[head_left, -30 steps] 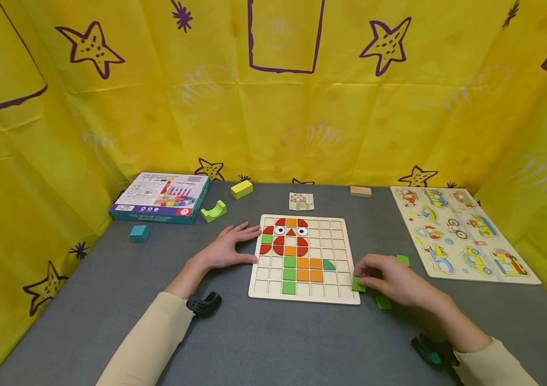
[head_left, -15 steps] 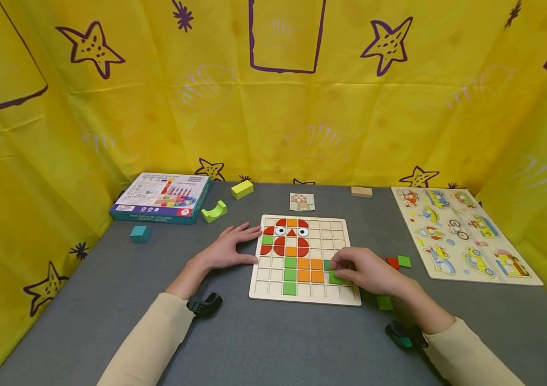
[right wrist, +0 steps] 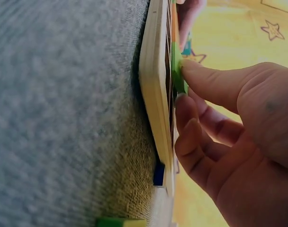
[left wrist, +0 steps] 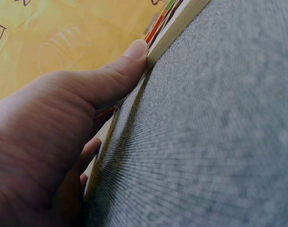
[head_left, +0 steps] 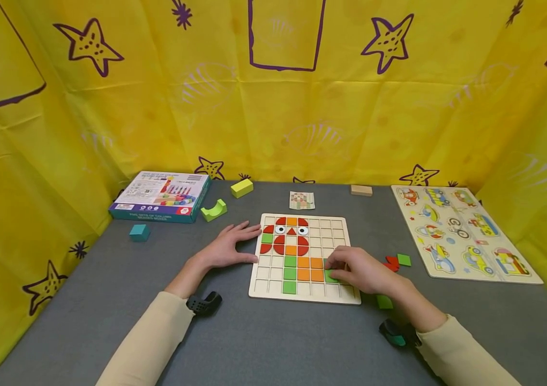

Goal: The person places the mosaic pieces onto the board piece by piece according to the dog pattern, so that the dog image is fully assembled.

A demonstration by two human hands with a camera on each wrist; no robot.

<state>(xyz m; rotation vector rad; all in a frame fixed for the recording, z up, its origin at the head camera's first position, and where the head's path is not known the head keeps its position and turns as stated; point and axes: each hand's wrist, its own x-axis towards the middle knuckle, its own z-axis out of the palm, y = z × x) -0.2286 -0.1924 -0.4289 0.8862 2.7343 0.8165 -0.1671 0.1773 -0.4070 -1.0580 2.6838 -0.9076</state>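
Observation:
A wooden grid board (head_left: 333, 236) holds red, orange and green tiles, with two eye pieces near its top. My left hand (head_left: 227, 249) rests against the board's left edge, thumb spread from the fingers; in the left wrist view, the thumb (left wrist: 120, 71) touches the rim. Over the lower right part of the grid, my right hand (head_left: 362, 271) pinches a green square tile (head_left: 330, 276) beside the orange tiles (head_left: 310, 269). The right wrist view shows this green tile (right wrist: 178, 71) between thumb and fingers, at the board's surface. The fingers partly cover a darker green piece.
Right of the board lie red tiles (head_left: 391, 263), a green tile (head_left: 404, 260) and more green ones (head_left: 384, 302). A picture card (head_left: 301, 200) lies behind it. Farther out are a picture puzzle board (head_left: 466, 236), a box (head_left: 159, 195) and several blocks, one teal (head_left: 139, 233).
My right hand has carried the green tile leftward from beside the board onto the grid, then slightly farther left to the orange tiles. My left hand stays at the board's edge.

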